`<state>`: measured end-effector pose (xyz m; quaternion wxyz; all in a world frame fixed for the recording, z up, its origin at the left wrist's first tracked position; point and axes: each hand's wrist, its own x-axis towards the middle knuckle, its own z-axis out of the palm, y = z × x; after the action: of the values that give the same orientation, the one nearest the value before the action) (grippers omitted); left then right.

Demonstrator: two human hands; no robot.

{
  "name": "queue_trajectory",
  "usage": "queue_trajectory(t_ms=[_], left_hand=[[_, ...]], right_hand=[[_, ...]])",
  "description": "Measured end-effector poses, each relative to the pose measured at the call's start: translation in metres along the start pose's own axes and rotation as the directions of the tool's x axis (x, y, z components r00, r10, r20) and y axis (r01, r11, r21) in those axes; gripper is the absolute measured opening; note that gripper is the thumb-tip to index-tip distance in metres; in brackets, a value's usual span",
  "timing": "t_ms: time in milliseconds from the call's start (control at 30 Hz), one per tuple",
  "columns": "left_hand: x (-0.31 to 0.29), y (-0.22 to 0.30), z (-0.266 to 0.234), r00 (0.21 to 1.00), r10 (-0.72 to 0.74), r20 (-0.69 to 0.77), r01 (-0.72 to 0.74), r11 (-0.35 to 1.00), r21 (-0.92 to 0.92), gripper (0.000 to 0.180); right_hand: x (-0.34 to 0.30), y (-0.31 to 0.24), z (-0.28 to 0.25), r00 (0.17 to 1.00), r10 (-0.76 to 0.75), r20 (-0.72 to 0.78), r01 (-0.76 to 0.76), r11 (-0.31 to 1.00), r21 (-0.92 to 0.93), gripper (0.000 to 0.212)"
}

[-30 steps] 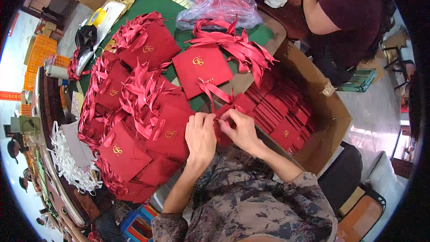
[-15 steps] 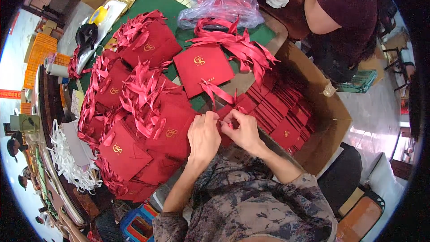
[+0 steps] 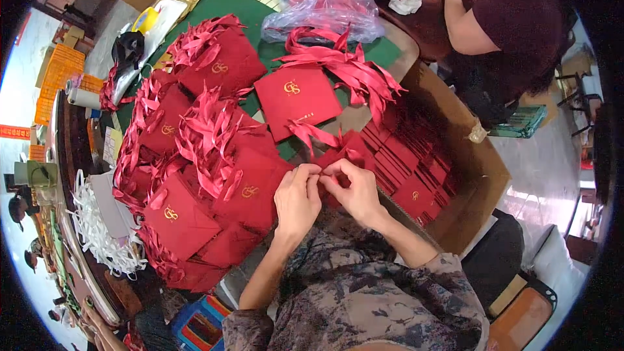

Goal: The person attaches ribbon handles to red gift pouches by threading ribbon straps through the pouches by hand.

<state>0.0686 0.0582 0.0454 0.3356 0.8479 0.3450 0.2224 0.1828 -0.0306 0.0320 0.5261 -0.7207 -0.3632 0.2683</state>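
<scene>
My left hand (image 3: 298,199) and my right hand (image 3: 354,190) meet in front of my body, fingertips pinched together on a thin piece of red ribbon. Most of the ribbon is hidden by the fingers. Just beyond the hands is a red pouch (image 3: 351,147), partly covered by them. Past it lies a flat red square pouch (image 3: 300,101) with a gold emblem and a ribbon at its near edge. To the left, a big heap of similar red pouches (image 3: 179,213) with ribbon loops spreads over the table.
Loose red ribbons (image 3: 344,65) lie behind the flat pouch, near a clear plastic bag (image 3: 323,10). A cardboard box (image 3: 481,175) holding stacked red pouches stands at the right. White strips (image 3: 107,234) lie left. Another person's arm (image 3: 465,29) reaches in at upper right.
My fingertips have drawn closer together, with the right thumb and fingers nearer the left hand. The red pouch beyond them shows more. The whole view has shifted slightly.
</scene>
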Motion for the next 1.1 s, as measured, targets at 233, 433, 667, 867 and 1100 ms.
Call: queue_trajectory(t_ms=[233,433,667,867,1100], left_hand=[[-0.003,-0.003,0.004,1.0,0.005,0.026,-0.005,1.0,-0.002,0.013],[-0.005,-0.002,0.003,0.998,0.049,0.032,-0.047,0.997,-0.062,0.016],[-0.017,-0.002,0.017,0.98,0.18,-0.085,-0.18,0.984,0.006,0.017],[-0.021,0.001,0.017,0.957,0.269,-0.11,-0.267,0.963,0.034,0.018],[-0.017,-0.001,0.016,0.966,0.239,-0.093,-0.237,0.971,0.032,0.018]], right_hand=[[-0.005,0.012,-0.002,0.997,-0.077,0.001,0.077,0.994,-0.075,0.014],[0.0,0.007,-0.019,0.973,-0.22,0.071,0.231,0.945,-0.232,0.017],[0.028,-0.002,-0.044,0.876,-0.3,0.376,0.456,0.77,-0.447,0.015],[0.049,-0.012,-0.055,0.827,-0.149,0.542,0.444,0.765,-0.466,0.021],[0.055,0.008,-0.044,0.874,-0.119,0.47,0.239,0.95,-0.203,0.018]])
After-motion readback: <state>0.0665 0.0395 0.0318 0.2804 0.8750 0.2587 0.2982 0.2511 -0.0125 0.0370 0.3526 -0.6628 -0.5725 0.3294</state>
